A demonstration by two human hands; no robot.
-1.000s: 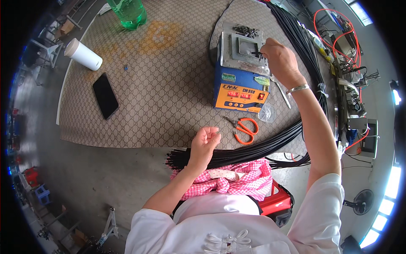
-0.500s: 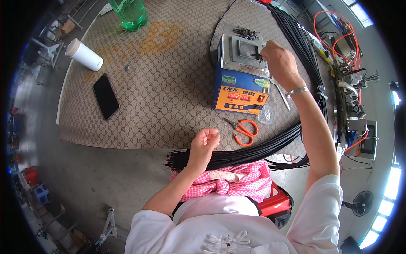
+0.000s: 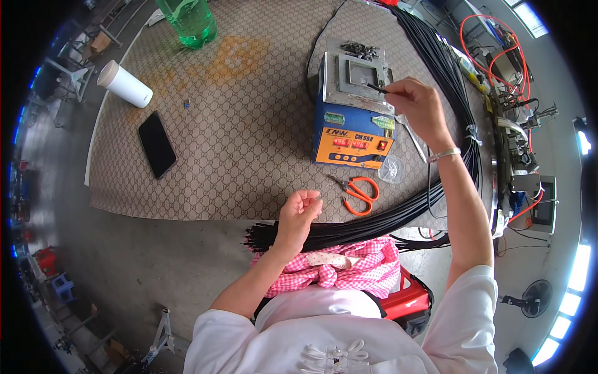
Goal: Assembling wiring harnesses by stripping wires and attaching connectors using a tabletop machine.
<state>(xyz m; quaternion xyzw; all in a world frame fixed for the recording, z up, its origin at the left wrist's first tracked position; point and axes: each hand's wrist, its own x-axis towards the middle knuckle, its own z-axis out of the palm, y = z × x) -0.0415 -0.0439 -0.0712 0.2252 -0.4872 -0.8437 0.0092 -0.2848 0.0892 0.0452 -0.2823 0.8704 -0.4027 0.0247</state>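
My right hand [image 3: 418, 105] pinches the end of a thin black wire [image 3: 377, 88] over the metal top of a blue and orange heating unit [image 3: 353, 109] with a red lit display. My left hand [image 3: 299, 215] hovers loosely curled above the near end of a bundle of black cables [image 3: 386, 221], which lies along the table's front edge; whether it pinches anything I cannot tell. Orange-handled scissors [image 3: 359, 192] lie just right of my left hand.
A patterned mat [image 3: 243, 124] covers the table. On it lie a black phone [image 3: 157, 144], a white cup [image 3: 125, 83] on its side and a green bottle [image 3: 189, 21]. Black cables [image 3: 445, 62] run along the right. Red wires and equipment [image 3: 517, 118] stand at far right.
My right hand has shifted slightly nearer and lower over the unit's top plate, still pinching the wire. My left hand has barely moved.
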